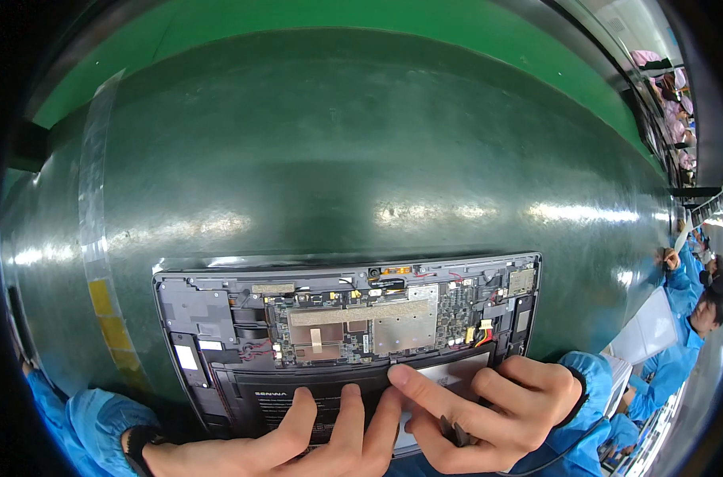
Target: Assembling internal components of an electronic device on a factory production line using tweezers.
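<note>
An opened tablet-like device [345, 266] lies in front of me with its inside facing up. Its circuit board [361, 347] spans the middle, with a metal shield [405, 330] and strips of tape on it. Below the board is a black battery [254, 384], and a silvery surface [461, 368] shows beside it. My left hand [330, 445] rests spread fingertips on the battery. My right hand [497, 413] sets its thumb at the battery's upper edge, close to the left fingers. Two dark tips of what look like tweezers [457, 434] stick out from its curled fingers.
A green mat [330, 167] covers the bench around the device. Clear tape [95, 175] with yellow patches [111, 326] runs down its left side. At the right, people in blue workwear [664, 374] sit along the line near a white sheet-like thing [648, 326].
</note>
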Tool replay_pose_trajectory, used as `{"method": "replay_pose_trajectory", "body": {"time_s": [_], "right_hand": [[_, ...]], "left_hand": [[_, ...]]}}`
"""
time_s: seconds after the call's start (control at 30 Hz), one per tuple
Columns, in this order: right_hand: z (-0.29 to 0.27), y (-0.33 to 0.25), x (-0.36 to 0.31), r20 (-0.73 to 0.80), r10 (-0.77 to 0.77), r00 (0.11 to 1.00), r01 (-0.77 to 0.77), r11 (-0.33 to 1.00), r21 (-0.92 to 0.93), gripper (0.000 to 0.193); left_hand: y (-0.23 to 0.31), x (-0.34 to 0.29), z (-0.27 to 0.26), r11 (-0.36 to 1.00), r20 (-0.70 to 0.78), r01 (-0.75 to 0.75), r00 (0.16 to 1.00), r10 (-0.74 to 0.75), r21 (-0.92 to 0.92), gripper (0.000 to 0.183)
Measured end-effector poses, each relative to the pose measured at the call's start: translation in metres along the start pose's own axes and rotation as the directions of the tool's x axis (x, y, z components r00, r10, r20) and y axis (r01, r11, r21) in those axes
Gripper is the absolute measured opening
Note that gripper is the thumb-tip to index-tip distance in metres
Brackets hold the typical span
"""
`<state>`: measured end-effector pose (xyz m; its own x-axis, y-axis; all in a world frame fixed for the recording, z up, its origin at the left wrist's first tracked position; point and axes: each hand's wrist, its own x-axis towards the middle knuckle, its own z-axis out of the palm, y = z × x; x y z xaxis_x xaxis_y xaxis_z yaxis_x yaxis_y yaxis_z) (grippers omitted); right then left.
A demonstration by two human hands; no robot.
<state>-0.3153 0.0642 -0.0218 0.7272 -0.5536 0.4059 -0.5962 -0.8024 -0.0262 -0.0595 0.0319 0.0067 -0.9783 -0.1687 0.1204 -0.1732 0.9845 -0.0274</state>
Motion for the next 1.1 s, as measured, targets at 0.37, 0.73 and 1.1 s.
{"method": "replay_pose_trajectory", "body": {"time_s": [0.37, 0.73, 1.1], "right_hand": [[-0.006, 0.001, 0.001, -0.003, -0.006, 1.0, 0.006, 1.0, -0.027, 0.009], [-0.018, -0.001, 0.005, 0.157, 0.034, 0.987, -0.026, 0.998, -0.053, 0.016], [-0.007, 0.008, -0.01, -0.038, -0.057, 0.998, 0.052, 0.993, -0.108, 0.005]], "left_hand": [[-0.001, 0.002, -0.001, 1.0, -0.016, 0.002, 1.0, -0.002, -0.006, 0.031], [-0.002, 0.008, -0.003, 1.0, -0.003, 0.005, 1.0, -0.005, 0.027, 0.031], [-0.001, 0.018, -0.004, 0.999, 0.001, 0.011, 1.0, -0.011, 0.049, 0.031]]}}
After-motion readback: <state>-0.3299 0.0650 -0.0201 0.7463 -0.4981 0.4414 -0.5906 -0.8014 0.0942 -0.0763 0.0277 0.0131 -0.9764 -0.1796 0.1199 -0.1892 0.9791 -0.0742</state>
